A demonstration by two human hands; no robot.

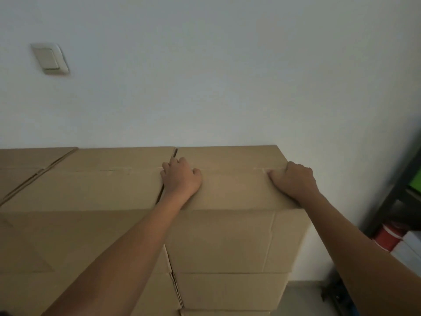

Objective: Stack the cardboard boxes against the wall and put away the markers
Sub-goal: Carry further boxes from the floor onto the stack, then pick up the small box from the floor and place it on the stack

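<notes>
Brown cardboard boxes stand stacked in columns against a white wall point(227, 87). The top right box point(237, 185) crowns the right column, with at least two more boxes point(230, 290) under it. My left hand point(181, 176) rests on that box's top at its left edge, fingers curled down near the gap to the neighbouring box point(98, 181). My right hand point(293, 181) lies on the top near the right edge, fingers bent against the cardboard. No markers are visible.
Another box column point(20, 165) stands at the far left. A light switch point(50, 58) is on the wall, upper left. A dark shelf unit point(396, 192) stands at the right with a red container point(387, 238) and white boxes point(407, 249) beside it.
</notes>
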